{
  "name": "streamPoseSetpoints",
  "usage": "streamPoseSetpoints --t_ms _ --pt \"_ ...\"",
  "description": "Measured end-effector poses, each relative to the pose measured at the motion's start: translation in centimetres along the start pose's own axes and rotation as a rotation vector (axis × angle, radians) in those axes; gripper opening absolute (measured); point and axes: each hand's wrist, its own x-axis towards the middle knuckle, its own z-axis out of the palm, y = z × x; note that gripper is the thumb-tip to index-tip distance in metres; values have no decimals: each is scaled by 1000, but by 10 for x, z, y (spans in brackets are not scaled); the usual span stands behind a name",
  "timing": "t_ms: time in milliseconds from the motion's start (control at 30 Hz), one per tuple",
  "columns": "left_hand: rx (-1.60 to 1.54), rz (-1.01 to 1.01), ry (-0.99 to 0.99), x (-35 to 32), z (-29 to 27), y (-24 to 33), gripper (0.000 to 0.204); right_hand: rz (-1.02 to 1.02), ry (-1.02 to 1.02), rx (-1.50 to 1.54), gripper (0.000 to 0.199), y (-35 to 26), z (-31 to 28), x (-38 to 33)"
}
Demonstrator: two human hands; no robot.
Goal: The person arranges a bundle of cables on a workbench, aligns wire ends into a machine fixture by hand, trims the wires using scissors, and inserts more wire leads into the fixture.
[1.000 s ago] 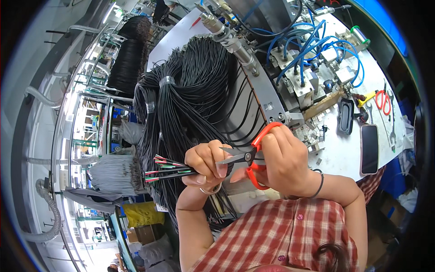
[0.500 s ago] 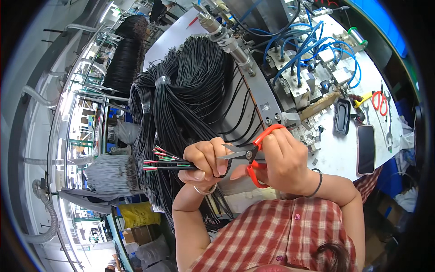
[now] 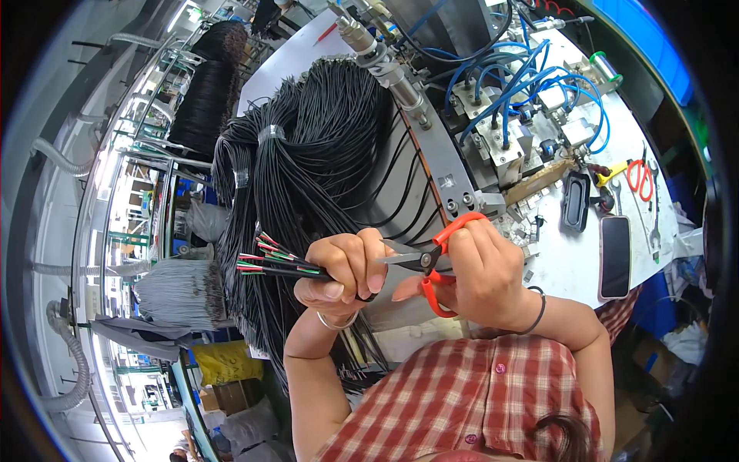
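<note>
Since 1 s ago both hands barely shifted; cable ends sit a bit lower-left. Head view: 1 left hand (image 3: 344,267) fisted round a small cable bunch (image 3: 281,264), stripped coloured tips fanned left. 1 right hand (image 3: 481,275) clamped on orange scissors (image 3: 426,262), blades apart, just beside left fingers. 2nd red scissors (image 3: 638,176) & 1 phone (image 3: 615,256) on desk (image 3: 566,266).

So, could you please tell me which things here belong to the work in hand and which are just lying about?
In hand:
- left hand gripping black cables with coloured cores
- right hand holding orange-handled scissors
- big bundle of black cables

Lying about:
- phone
- red-handled scissors
- blue hoses
</note>
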Motion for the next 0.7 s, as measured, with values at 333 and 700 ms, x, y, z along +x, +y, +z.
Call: streamPoseSetpoints --t_ms 333,700 --pt "27 -8 -14 1 -1 1 22 -28 8 5 33 2 -5 2" --pt "100 -30 -40 4 1 4 22 -16 21 37 51 2 -11 0"
